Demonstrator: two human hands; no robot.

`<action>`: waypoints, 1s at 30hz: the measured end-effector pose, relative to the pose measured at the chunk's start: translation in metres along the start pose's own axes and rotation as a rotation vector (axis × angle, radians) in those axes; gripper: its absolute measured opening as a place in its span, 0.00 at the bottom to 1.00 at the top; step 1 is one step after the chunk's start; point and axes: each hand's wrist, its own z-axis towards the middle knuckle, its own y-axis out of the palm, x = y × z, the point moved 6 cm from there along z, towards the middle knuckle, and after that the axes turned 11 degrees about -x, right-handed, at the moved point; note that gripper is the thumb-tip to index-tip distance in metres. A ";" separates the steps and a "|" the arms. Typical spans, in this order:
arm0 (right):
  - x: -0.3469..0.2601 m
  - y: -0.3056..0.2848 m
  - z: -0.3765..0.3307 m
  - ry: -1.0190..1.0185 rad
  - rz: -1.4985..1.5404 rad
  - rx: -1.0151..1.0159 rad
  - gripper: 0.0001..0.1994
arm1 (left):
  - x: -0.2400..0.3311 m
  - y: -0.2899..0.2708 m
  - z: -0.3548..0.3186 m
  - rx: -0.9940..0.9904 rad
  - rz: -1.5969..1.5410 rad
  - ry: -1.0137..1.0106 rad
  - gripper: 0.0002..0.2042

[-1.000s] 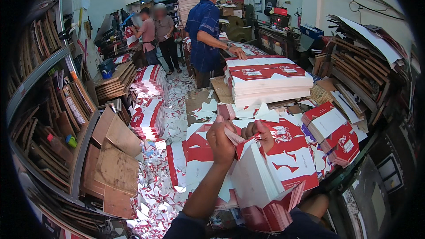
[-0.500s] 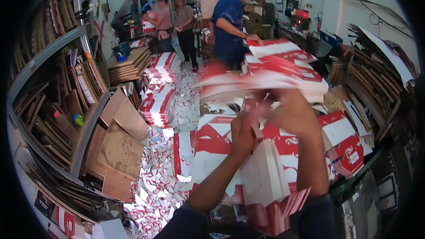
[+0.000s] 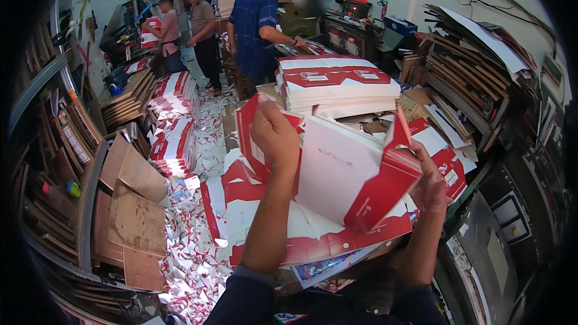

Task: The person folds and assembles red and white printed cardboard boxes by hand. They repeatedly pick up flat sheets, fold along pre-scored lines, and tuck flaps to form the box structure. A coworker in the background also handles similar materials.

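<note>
A thick bundle of red-and-white printed card sheets (image 3: 334,162) is held up and bent between my two hands, over the table. My left hand (image 3: 274,135) is closed round the bundle's left part, thumb at the upper edge. At its right end, beside the folded-up red flaps, my right hand (image 3: 430,183) grips the edges; its fingers are partly hidden and a little blurred. Below the bundle lie flat red-and-white sheets (image 3: 271,250) on the table. Just beyond, a tall, neat pile of similar sheets (image 3: 337,78) stands.
A person in a blue shirt (image 3: 253,27) stands behind the pile; two more people are farther back. Stacks of printed sheets (image 3: 171,138) stand on the left floor among paper scraps (image 3: 195,253). Wooden boards (image 3: 141,210) lean on a shelf at left. More boards (image 3: 463,78) fill the right.
My hands have spread apart, with the bundle now raised and bent between them instead of standing near my body. The view has turned right. The person in blue has moved a hand off the pile.
</note>
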 end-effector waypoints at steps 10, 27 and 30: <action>0.041 -0.023 0.015 -0.031 -0.138 -0.036 0.30 | -0.033 -0.009 0.008 -0.688 -0.043 -0.029 0.20; 0.095 0.042 0.162 0.458 0.085 -0.462 0.17 | -0.027 -0.010 -0.006 -0.701 0.102 0.044 0.29; 0.104 0.039 0.173 0.333 0.119 -0.412 0.13 | -0.023 -0.011 -0.006 -0.676 0.182 0.043 0.30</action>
